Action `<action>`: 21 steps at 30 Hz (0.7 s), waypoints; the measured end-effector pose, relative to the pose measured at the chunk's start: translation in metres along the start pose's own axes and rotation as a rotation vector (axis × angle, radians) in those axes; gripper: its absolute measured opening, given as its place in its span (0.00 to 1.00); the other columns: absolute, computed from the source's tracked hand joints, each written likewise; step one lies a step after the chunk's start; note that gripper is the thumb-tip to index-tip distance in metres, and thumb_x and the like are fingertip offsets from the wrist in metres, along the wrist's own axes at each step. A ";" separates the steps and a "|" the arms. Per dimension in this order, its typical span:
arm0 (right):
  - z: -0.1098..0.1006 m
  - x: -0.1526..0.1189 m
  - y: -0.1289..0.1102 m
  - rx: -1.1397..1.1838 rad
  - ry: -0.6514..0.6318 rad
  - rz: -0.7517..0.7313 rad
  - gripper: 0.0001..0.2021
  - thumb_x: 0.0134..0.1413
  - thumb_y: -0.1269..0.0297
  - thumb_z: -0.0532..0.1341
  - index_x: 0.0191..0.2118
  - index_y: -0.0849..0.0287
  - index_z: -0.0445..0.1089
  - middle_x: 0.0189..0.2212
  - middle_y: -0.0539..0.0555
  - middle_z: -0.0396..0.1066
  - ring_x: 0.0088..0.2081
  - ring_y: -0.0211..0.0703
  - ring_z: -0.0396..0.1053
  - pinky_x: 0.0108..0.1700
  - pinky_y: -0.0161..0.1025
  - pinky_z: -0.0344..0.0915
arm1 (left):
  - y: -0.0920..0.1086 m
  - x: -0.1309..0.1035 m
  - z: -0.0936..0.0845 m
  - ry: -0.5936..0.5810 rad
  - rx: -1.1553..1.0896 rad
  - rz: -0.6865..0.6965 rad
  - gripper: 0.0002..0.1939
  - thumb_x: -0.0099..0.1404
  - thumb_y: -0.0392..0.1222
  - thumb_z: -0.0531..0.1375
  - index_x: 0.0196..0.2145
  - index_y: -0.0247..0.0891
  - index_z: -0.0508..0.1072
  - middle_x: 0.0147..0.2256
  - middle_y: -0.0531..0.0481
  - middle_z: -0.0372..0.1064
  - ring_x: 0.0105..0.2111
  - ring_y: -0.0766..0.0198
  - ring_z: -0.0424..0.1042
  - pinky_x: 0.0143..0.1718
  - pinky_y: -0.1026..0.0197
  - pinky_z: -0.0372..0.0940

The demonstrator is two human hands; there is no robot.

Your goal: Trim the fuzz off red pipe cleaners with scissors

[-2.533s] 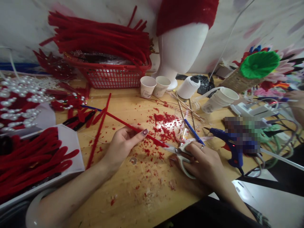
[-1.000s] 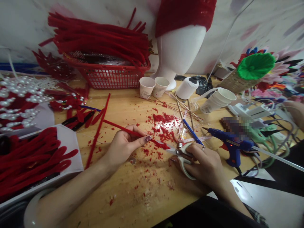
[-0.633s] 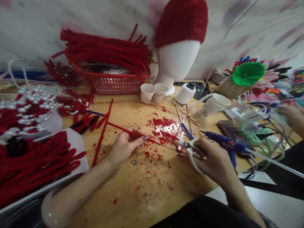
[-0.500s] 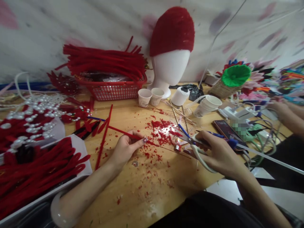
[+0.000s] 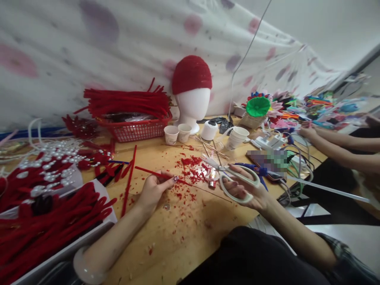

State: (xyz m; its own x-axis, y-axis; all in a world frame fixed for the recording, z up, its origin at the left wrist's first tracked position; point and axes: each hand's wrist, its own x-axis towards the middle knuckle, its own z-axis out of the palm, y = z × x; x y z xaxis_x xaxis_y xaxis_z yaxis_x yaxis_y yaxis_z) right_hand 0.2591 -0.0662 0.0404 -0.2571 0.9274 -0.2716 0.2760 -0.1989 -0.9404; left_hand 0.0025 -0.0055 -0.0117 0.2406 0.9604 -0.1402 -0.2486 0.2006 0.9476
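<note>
Between thumb and fingers, my left hand (image 5: pixel 156 189) pinches a red fuzzy stem (image 5: pixel 145 170), whose bare thin wire runs out to the right over the table. My right hand (image 5: pixel 247 190) holds white-handled scissors (image 5: pixel 222 168) on its upturned palm and fingers, the blades pointing left above scattered red fluff (image 5: pixel 192 168). The blades do not touch the stem. Another red stem (image 5: pixel 129 180) lies on the table left of my left hand.
Behind stand a red basket (image 5: pixel 136 130) of red stems, a white head form (image 5: pixel 192 105) with a red cap, paper cups (image 5: pixel 171 135) and a thread spool (image 5: pixel 209 130). A box of red loops (image 5: pixel 59 225) is at left. At right are a phone (image 5: pixel 264 164), cables and other people's arms (image 5: pixel 338 140).
The view has tilted up and swung right. My right hand has turned palm up, with the scissors now lying across its fingers. My left hand keeps its pinch on the red stem.
</note>
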 end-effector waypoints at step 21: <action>-0.005 0.005 0.000 -0.307 0.466 -0.227 0.17 0.44 0.56 0.67 0.32 0.56 0.58 0.26 0.48 0.65 0.26 0.35 0.62 0.27 0.33 0.58 | -0.002 0.001 0.000 -0.011 -0.040 -0.034 0.14 0.42 0.41 0.71 0.25 0.34 0.73 0.23 0.53 0.71 0.27 0.68 0.67 0.32 0.65 0.59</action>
State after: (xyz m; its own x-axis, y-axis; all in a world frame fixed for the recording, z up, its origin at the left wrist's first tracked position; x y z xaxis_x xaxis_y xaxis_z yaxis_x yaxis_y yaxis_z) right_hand 0.2620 -0.0601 0.0404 0.0732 0.9909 0.1128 0.5343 0.0566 -0.8434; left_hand 0.0036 -0.0047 -0.0141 0.2600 0.9507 -0.1692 -0.2768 0.2412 0.9302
